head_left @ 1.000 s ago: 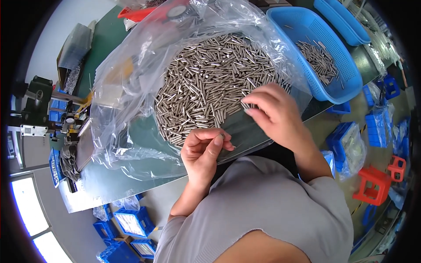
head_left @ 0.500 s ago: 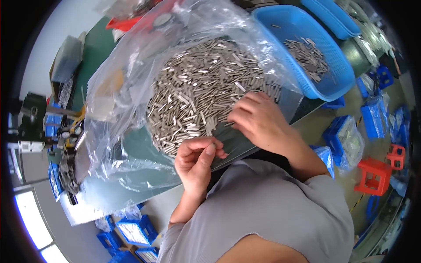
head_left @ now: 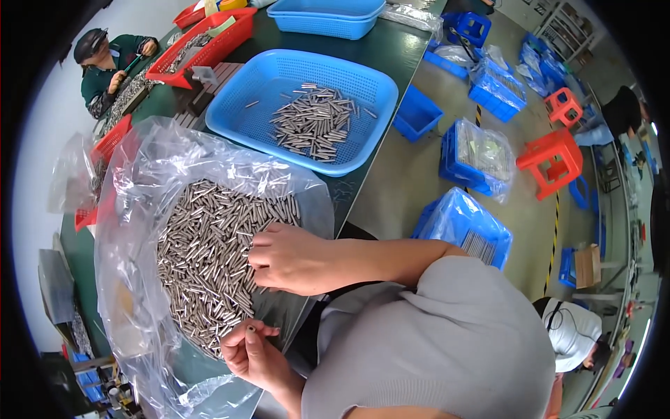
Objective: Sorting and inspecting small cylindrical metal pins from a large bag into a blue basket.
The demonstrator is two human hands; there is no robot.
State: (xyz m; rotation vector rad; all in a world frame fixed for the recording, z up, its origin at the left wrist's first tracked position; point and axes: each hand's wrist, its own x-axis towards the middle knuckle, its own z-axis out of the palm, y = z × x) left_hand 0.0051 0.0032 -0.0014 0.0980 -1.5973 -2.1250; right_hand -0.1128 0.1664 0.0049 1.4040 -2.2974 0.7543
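A heap of short, slim metal pins (head_left: pixel 209 244) lies on a spread clear plastic bag (head_left: pixel 132 209) on the green table. My right hand (head_left: pixel 289 260) rests at the heap's right edge, fingers curled down to the pins. Its fingertips are partly hidden, so whatever they grip does not show. At the heap's near edge, my left hand (head_left: pixel 257 357) is held with thumb and forefinger pinched together. A small dark tip shows between them, too small to name. Beyond the heap stands a blue perforated basket (head_left: pixel 237 133) with a smaller batch of pins inside.
More blue baskets (head_left: pixel 324 26) are stacked at the back. A red basket (head_left: pixel 241 31) stands far left, near a co-worker (head_left: pixel 105 70) handling metal parts. Right of the table edge, the floor holds blue crates (head_left: pixel 450 167), a bag-lined crate (head_left: pixel 453 223) and a red stool (head_left: pixel 555 160).
The view has turned, bringing the blue basket toward the middle and the co-worker into sight. Both hands stay by the heap's near side, the left still pinched.
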